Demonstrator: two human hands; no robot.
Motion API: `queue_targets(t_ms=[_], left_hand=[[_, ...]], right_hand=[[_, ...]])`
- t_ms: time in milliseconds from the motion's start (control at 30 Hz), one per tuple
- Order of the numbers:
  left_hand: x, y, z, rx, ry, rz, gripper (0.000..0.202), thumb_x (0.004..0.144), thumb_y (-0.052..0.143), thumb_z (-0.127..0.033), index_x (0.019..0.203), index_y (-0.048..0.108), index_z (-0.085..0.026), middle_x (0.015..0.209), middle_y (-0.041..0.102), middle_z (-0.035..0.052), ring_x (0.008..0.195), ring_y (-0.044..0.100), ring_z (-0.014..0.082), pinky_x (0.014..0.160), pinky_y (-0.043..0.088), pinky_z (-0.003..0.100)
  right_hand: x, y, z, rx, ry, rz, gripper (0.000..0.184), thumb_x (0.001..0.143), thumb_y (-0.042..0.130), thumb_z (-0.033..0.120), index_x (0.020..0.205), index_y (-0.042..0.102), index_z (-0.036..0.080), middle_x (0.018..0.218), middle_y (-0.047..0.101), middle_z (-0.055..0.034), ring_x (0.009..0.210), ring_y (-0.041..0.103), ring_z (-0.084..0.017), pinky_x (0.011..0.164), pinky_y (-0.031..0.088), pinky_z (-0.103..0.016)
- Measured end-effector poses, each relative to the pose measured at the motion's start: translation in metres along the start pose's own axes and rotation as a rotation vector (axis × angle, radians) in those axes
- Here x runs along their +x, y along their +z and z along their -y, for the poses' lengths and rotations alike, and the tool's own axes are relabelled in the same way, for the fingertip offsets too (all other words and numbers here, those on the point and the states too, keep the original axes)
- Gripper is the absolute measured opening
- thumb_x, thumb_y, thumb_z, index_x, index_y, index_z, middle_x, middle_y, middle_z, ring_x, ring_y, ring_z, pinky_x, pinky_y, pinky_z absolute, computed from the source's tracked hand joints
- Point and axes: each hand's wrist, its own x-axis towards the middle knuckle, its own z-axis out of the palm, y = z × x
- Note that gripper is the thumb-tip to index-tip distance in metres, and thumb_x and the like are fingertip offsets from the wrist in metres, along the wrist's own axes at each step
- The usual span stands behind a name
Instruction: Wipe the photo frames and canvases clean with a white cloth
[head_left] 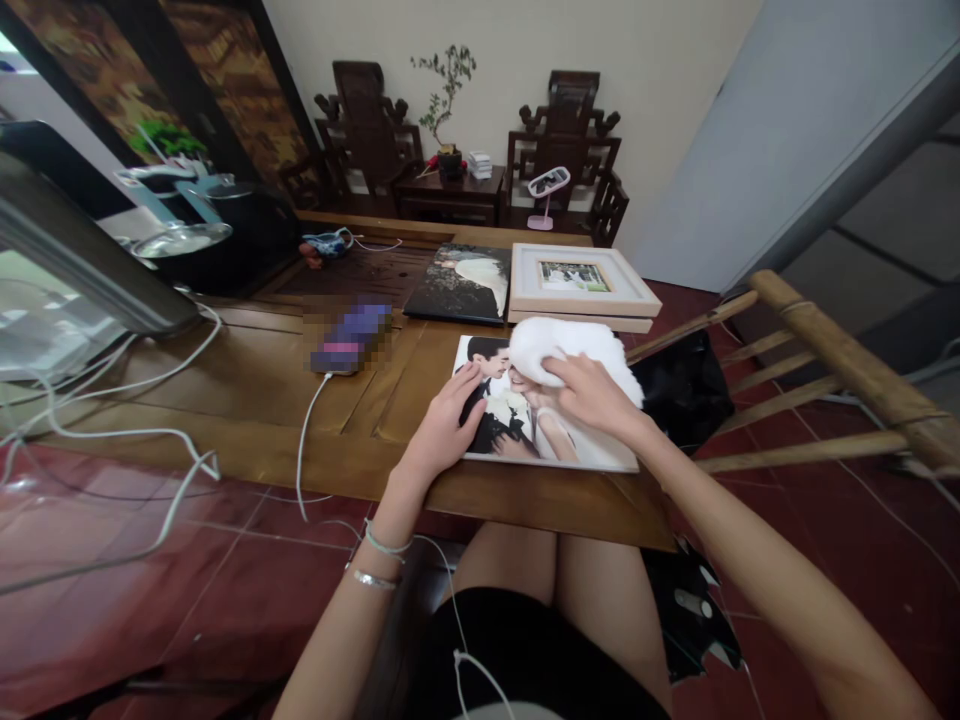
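A flat photo panel [517, 425] with a printed picture of a couple lies on the wooden table near its front edge. My left hand [450, 425] rests on the panel's left edge, fingers stretched out and holding nothing. Bunched under the fingers of my right hand [592, 395] is a white fluffy cloth [577, 345], which covers the panel's upper right part and hangs a little past its edge. Part of the printed picture is hidden beneath the cloth and my hands.
Behind the panel lie a dark photo panel [461, 282] and light wooden picture frames [581, 285], stacked. A phone [352, 338] with a white cable [304, 450] sits to the left. A bamboo chair [832, 380] stands at the right. A monitor [97, 240] is at far left.
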Motion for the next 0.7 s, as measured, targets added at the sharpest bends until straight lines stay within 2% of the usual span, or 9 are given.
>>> queue_targets(t_ms=[67,167,300,433,500,600,700], left_hand=[[0.0,-0.001,0.001,0.006,0.001,-0.001,0.043,0.093,0.045,-0.03,0.132,0.051,-0.013,0.143,0.047,0.0149,0.136,0.038,0.0242,0.114,0.03,0.044],[0.001,-0.002,0.002,0.029,-0.001,-0.004,0.042,0.093,0.046,-0.031,0.128,0.054,-0.009,0.139,0.05,0.0178,0.134,0.042,0.0256,0.113,0.032,0.044],[0.001,-0.002,0.001,0.043,0.014,-0.011,0.039,0.093,0.045,-0.029,0.125,0.056,-0.009,0.135,0.054,0.0177,0.13,0.047,0.025,0.11,0.037,0.043],[0.0,-0.001,0.001,0.03,0.01,-0.011,0.04,0.092,0.045,-0.027,0.128,0.054,-0.012,0.14,0.05,0.0155,0.134,0.041,0.024,0.113,0.033,0.044],[0.0,-0.001,0.001,0.019,0.015,-0.007,0.04,0.092,0.045,-0.026,0.129,0.053,-0.012,0.142,0.048,0.0152,0.136,0.039,0.0234,0.114,0.032,0.045],[0.001,0.0,0.0,0.01,0.016,-0.012,0.04,0.092,0.045,-0.024,0.129,0.053,-0.01,0.142,0.048,0.0165,0.136,0.04,0.0231,0.114,0.032,0.044],[0.001,0.0,-0.001,0.005,0.011,-0.023,0.039,0.092,0.046,-0.024,0.128,0.053,-0.01,0.141,0.048,0.0167,0.135,0.04,0.0233,0.114,0.032,0.045]], right_hand=[[0.028,0.0,0.015,0.065,-0.04,0.019,0.038,0.073,0.043,0.007,0.103,0.062,0.017,0.101,0.069,-0.012,0.097,0.061,-0.029,0.083,0.041,-0.036],[0.06,0.002,0.038,0.145,-0.165,-0.001,0.041,0.075,0.041,0.006,0.107,0.063,0.018,0.108,0.069,-0.0095,0.097,0.06,-0.026,0.079,0.038,-0.03],[0.068,0.006,0.045,0.159,-0.233,-0.007,0.044,0.074,0.04,0.003,0.107,0.064,0.018,0.105,0.069,-0.0083,0.094,0.059,-0.025,0.078,0.036,-0.029],[0.045,0.004,0.017,0.135,-0.207,-0.015,0.037,0.07,0.042,0.005,0.096,0.065,0.016,0.093,0.07,-0.0094,0.084,0.06,-0.025,0.075,0.038,-0.03],[0.029,0.002,-0.005,0.079,-0.165,-0.026,0.036,0.067,0.041,0.005,0.094,0.064,0.016,0.09,0.07,-0.0098,0.082,0.061,-0.027,0.081,0.039,-0.035],[0.008,0.002,-0.037,-0.026,-0.093,-0.067,0.045,0.064,0.038,0.001,0.1,0.062,0.014,0.1,0.07,-0.0129,0.096,0.062,-0.031,0.097,0.034,-0.048],[-0.012,0.005,-0.058,-0.104,-0.018,-0.076,0.049,0.066,0.036,-0.001,0.107,0.06,0.011,0.117,0.064,-0.0198,0.119,0.052,-0.035,0.1,0.032,-0.058]])
